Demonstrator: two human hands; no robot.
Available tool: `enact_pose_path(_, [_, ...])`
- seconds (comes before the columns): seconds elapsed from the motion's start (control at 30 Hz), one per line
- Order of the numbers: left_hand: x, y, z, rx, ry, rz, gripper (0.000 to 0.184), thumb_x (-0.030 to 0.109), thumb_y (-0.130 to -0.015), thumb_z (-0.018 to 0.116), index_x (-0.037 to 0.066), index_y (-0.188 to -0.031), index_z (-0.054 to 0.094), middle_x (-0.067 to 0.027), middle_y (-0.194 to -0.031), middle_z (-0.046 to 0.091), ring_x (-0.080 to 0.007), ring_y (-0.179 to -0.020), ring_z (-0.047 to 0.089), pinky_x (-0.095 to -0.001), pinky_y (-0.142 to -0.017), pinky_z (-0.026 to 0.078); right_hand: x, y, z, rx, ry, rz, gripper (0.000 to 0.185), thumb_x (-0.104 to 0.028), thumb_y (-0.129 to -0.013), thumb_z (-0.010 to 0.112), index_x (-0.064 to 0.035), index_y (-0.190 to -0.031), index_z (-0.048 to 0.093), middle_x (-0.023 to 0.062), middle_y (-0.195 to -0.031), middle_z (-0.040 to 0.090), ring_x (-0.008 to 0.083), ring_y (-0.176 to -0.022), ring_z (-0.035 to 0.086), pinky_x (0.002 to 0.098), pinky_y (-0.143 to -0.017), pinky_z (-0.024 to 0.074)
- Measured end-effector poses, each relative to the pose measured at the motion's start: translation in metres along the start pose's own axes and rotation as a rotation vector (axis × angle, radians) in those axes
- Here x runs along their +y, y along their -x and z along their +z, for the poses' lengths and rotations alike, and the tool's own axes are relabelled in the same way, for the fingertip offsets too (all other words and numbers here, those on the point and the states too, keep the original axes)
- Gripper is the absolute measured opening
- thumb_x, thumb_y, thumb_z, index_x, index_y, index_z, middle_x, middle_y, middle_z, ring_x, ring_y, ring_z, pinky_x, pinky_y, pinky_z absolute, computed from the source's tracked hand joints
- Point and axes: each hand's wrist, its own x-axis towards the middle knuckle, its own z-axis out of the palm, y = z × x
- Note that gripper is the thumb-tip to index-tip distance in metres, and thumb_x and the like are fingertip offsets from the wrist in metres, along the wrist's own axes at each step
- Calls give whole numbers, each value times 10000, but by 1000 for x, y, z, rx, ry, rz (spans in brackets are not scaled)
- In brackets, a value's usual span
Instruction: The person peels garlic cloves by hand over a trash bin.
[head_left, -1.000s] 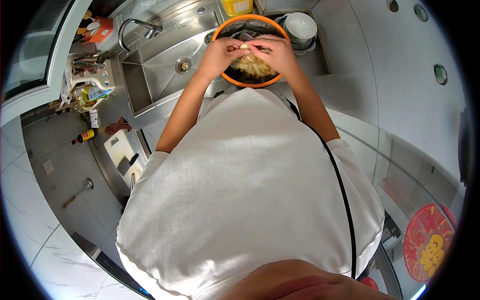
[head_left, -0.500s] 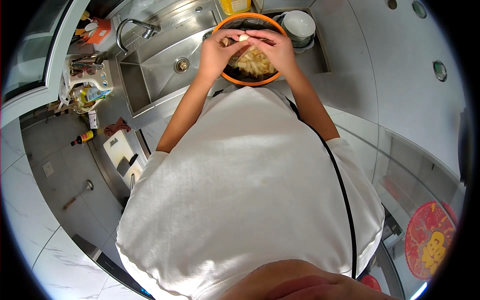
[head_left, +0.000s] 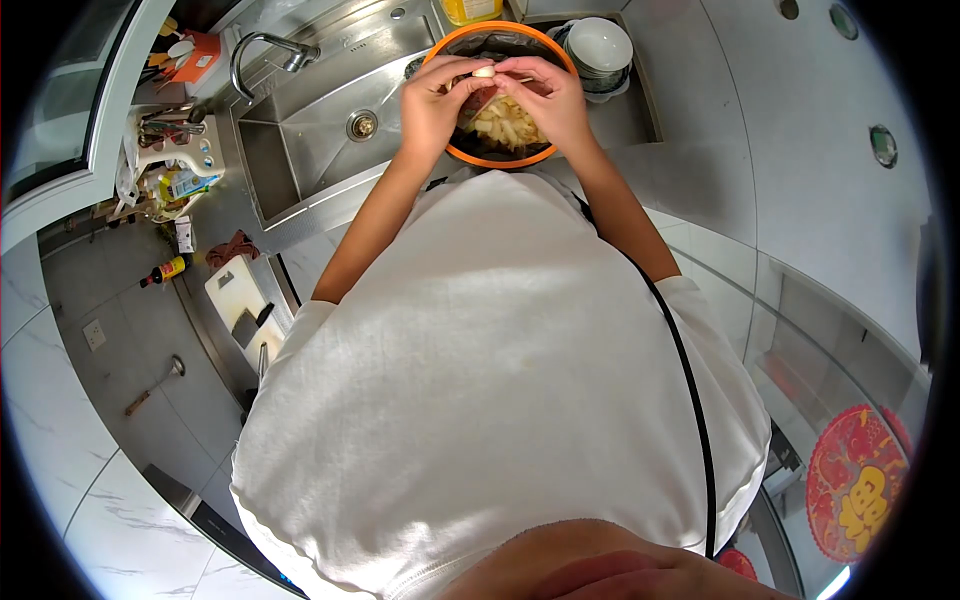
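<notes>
Over an orange-rimmed bin (head_left: pixel 560 52), a small white garlic clove (head_left: pixel 484 72) sits between the fingertips of both hands. My left hand (head_left: pixel 432 100) pinches it from the left with thumb and forefinger. From the other side my right hand (head_left: pixel 548 100) has its thumb and fingertips closed at the clove; whether a bit of skin is between them is too small to tell. Below the hands, pale yellowish scraps (head_left: pixel 505 125) lie in the dark bag lining the bin.
Left of the bin is a steel sink (head_left: pixel 330 130) with a faucet (head_left: pixel 275 50). White bowls (head_left: pixel 600 45) are stacked at its right, and a yellow bottle (head_left: pixel 470 10) stands behind. Farther left are a utensil holder (head_left: pixel 180 150) and a white cutting board (head_left: pixel 238 300) with a dark-bladed knife (head_left: pixel 245 325).
The fingertips have shifted slightly around the clove, and the right fingers sit a little differently. Both hands remain above the bin; the whole view has moved only a trace.
</notes>
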Motion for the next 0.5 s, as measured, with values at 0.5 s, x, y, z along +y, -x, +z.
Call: enact_pose_path(0.5, [6,-6,-4,36,-129,57,166,88,-787,833,57,-947,800,-63,-918,758,-217,-858,706,-312,-795,557,-14,-3,1,-45,-25,-7,183,-76,-940,755,-11,-1110,733,55,-1083,767,129,-924,725,263,-808,588])
